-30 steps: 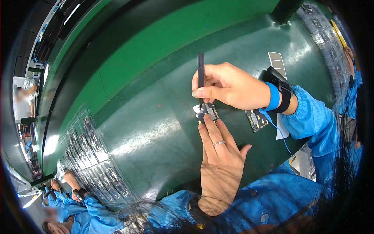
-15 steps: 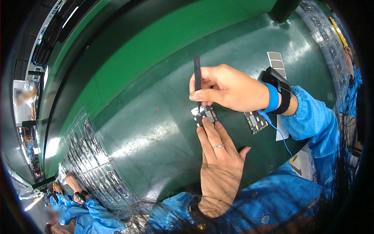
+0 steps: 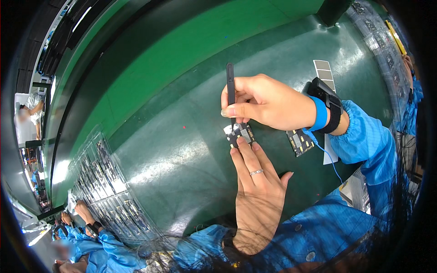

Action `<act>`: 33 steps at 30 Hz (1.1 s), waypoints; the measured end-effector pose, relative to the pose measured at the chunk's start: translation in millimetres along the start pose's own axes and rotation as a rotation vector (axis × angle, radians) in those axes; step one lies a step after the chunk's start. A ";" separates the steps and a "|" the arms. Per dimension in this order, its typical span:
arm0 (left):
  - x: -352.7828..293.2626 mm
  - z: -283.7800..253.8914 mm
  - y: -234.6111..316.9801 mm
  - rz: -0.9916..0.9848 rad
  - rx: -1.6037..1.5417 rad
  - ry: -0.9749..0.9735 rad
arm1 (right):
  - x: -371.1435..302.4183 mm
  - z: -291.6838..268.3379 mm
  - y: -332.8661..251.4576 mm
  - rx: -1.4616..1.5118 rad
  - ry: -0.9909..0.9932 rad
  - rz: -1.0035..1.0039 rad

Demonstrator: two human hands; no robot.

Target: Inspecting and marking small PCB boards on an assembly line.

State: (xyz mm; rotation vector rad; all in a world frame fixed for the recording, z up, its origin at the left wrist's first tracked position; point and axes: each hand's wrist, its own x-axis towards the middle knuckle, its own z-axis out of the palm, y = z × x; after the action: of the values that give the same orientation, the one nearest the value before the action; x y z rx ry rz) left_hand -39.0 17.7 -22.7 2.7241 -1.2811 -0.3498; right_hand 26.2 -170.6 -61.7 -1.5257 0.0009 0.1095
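Note:
A small black circuit board point(image 3: 234, 140) with pale rectangular parts lies flat on the green table. My left hand point(image 3: 259, 191) lies palm down with its fingers stretched out, fingertips pressing on the near edge of the board. In a pen-like grip, my right hand point(image 3: 264, 102) holds slim black tweezers point(image 3: 231, 86) nearly upright. Their lower end meets the board beside a shiny white patch point(image 3: 230, 130) at its far left corner; the exact contact is too small to tell. A second black board point(image 3: 300, 143) lies beneath my right wrist, apart from the first.
A strip of grey rectangular labels point(image 3: 324, 75) lies beyond my right wrist. A blue cord point(image 3: 330, 161) hangs from my wristband. Clear trays point(image 3: 111, 191) of boards stand at left, with more trays point(image 3: 373, 41) at far right. A co-worker's hand point(image 3: 84, 212) is beyond the left trays.
Both hands stay almost in place, my left hand shifting very slightly. The tweezers' lower end has moved a touch to the left over the board.

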 end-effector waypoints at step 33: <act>12.2 0.8 0.1 0.006 0.098 0.090 | -6.7 -22.1 -18.4 -0.301 -0.171 -0.271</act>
State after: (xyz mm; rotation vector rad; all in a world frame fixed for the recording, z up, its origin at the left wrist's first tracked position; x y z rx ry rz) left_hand -31.7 8.3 -25.4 2.7796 -1.3163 -0.1651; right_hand 22.3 -193.9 -44.0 -1.7970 -0.3716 0.0231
